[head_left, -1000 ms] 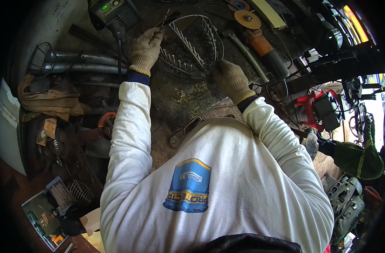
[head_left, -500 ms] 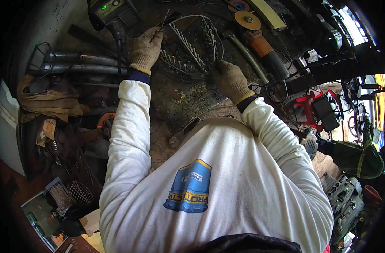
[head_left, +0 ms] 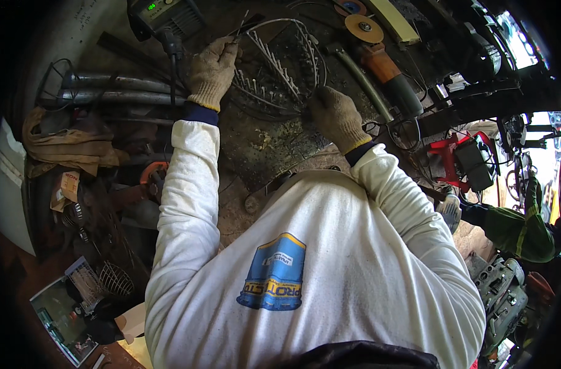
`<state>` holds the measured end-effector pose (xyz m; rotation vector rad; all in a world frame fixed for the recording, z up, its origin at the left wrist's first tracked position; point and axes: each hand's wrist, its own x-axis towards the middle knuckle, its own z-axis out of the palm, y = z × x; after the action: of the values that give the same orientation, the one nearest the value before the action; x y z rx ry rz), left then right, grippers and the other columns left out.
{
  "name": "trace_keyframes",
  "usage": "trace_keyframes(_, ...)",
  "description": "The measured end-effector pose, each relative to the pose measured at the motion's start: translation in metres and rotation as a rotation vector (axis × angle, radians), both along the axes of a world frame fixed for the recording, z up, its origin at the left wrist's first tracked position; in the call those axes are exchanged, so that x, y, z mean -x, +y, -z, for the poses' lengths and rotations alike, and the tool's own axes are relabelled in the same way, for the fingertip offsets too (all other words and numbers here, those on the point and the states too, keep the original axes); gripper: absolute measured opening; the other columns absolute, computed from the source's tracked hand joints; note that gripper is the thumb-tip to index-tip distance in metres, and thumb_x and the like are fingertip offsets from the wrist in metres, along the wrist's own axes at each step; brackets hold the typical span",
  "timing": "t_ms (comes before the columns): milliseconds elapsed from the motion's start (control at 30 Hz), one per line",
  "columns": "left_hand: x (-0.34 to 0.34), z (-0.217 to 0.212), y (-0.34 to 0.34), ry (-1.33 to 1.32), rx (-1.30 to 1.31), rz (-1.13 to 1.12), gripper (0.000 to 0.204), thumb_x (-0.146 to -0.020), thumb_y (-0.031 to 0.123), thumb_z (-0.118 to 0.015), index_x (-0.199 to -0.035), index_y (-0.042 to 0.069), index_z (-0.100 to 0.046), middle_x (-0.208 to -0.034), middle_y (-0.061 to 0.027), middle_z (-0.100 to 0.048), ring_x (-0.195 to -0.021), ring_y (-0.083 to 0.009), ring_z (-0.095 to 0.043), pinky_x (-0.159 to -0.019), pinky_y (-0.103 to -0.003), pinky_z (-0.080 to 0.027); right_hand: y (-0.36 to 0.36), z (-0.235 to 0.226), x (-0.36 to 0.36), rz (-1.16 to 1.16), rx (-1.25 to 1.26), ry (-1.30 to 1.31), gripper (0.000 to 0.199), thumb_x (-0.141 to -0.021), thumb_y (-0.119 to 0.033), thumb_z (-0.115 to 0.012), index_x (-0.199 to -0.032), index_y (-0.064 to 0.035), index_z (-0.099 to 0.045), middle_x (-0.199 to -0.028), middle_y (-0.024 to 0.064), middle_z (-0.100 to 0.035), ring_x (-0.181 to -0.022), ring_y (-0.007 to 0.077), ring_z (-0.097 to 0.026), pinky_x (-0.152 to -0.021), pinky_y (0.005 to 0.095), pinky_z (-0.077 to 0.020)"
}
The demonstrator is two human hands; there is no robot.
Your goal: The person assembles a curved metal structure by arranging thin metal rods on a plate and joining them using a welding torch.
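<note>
Gloved left hand [head_left: 213, 71] pinches what seems a thin rod [head_left: 242, 23]; the right hand [head_left: 338, 117], curled (any hold hidden) beside the pegged wire ring [head_left: 273, 63], presumably steadies it on the dark worktop [head_left: 262, 144], back from the near edge.

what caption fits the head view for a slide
Beige-gloved left hand and right hand flank a round grey spiked metal frame

To your right, you had an angle grinder [head_left: 391, 80] lying beside a metal tube [head_left: 365, 87], and farther off, a person in green clothing [head_left: 520, 232]. On your left lay two metal pipes [head_left: 123, 97], a crumpled brown cloth [head_left: 65, 146] and a small cardboard box [head_left: 66, 186].
</note>
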<state>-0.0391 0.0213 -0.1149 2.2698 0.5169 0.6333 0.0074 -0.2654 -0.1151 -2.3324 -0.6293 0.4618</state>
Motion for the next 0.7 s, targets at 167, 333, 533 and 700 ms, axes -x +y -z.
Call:
trace_keyframes(167,-0.008,0.013,0.008,0.005,-0.045,-0.054,0.027,-0.101,0.035,-0.065,-0.116,0.016,-0.077,-0.097,-0.0072,-0.08,-0.09,-0.0252,-0.077,-0.08,-0.038,-0.058,0.0,-0.005,-0.001,0.007,0.009,0.011,0.037,-0.102,-0.036,-0.052,-0.113,-0.006,-0.071,-0.109,0.0271,-0.072,-0.11,0.0467,-0.067,-0.094,0.0538,-0.0534)
trace_keyframes(333,-0.003,0.021,0.012,-0.052,-0.018,-0.042,0.029,-0.101,0.036,-0.066,-0.117,0.015,-0.077,-0.098,-0.0104,-0.079,-0.092,-0.0275,-0.077,-0.081,-0.039,-0.058,0.003,-0.011,-0.001,-0.032,0.035,-0.019,0.039,-0.103,-0.037,-0.052,-0.113,-0.004,-0.071,-0.109,0.0282,-0.071,-0.11,0.0473,-0.066,-0.094,0.0544,-0.0531)
trace_keyframes(533,-0.007,0.006,0.0,0.09,0.026,-0.053,0.028,-0.102,0.029,-0.067,-0.121,0.01,-0.076,-0.102,-0.0058,-0.079,-0.095,-0.0168,-0.074,-0.084,-0.032,-0.055,0.003,-0.003,-0.004,-0.028,0.057,-0.006,0.039,-0.103,-0.035,-0.051,-0.114,-0.0031,-0.071,-0.11,0.0285,-0.071,-0.111,0.0473,-0.066,-0.095,0.0543,-0.053)
trace_keyframes(700,-0.004,0.004,0.0,0.025,-0.051,-0.059,0.031,-0.1,0.035,-0.067,-0.119,0.013,-0.076,-0.098,-0.0147,-0.078,-0.091,-0.0286,-0.076,-0.083,-0.037,-0.058,0.004,0.001,-0.006,-0.036,0.071,0.026,0.039,-0.103,-0.035,-0.052,-0.117,-0.0037,-0.071,-0.113,0.028,-0.071,-0.113,0.0466,-0.066,-0.097,0.0532,-0.053)
